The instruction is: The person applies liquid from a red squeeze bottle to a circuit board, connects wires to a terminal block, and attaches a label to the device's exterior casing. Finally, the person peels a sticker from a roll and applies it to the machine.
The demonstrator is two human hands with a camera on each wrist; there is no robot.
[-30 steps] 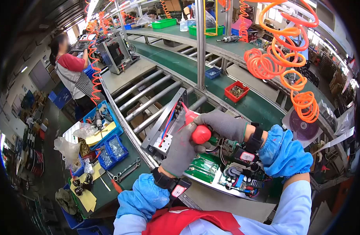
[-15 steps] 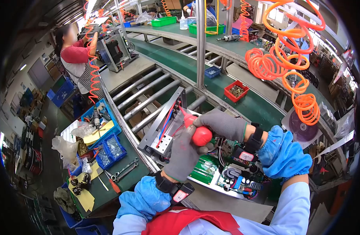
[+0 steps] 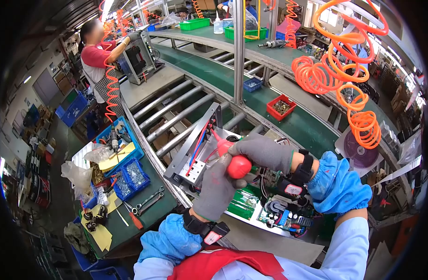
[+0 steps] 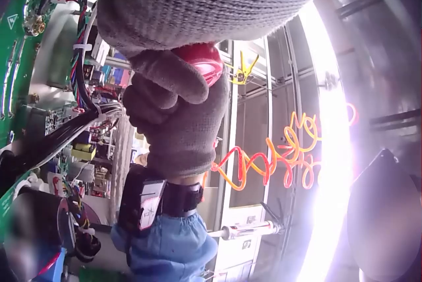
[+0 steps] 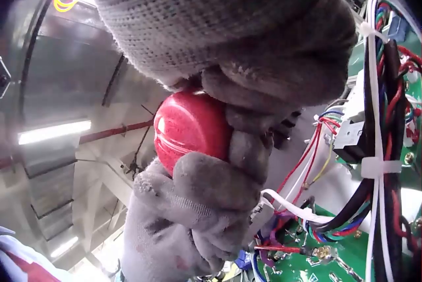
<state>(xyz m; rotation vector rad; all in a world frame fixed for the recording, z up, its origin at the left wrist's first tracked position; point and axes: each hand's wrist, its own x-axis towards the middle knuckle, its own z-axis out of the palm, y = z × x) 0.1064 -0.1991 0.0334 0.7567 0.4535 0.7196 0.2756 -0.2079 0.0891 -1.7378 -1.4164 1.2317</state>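
Observation:
Both hands wear grey knit gloves and hold a red bulb-shaped thing (image 3: 238, 166) with a tapering neck. The left hand (image 3: 213, 193) grips it from the near left side. From the right, the right hand (image 3: 265, 153) curls its fingers over its upper part. In the right wrist view the smooth rounded end of the red bulb (image 5: 191, 130) shows between the two gloves. The narrow neck points toward a grey metal panel (image 3: 193, 142) with red and blue wires. Just beneath the hands lies a chassis with a green circuit board (image 3: 244, 203) and bundled cables (image 5: 379, 130).
Metal rollers (image 3: 176, 114) run beyond the chassis. At left a bench carries blue bins of small hardware (image 3: 132, 178), wrenches (image 3: 151, 200) and a screwdriver (image 3: 137, 221). A red bin (image 3: 281, 108) sits beyond the hands. Orange coiled hoses (image 3: 363, 123) hang at right; another person (image 3: 95, 60) stands far left.
The red thing stays nearly in place between both hands, with only slight shifts of the gloves. At far left the other person has leaned right, reaching over the metal-framed unit.

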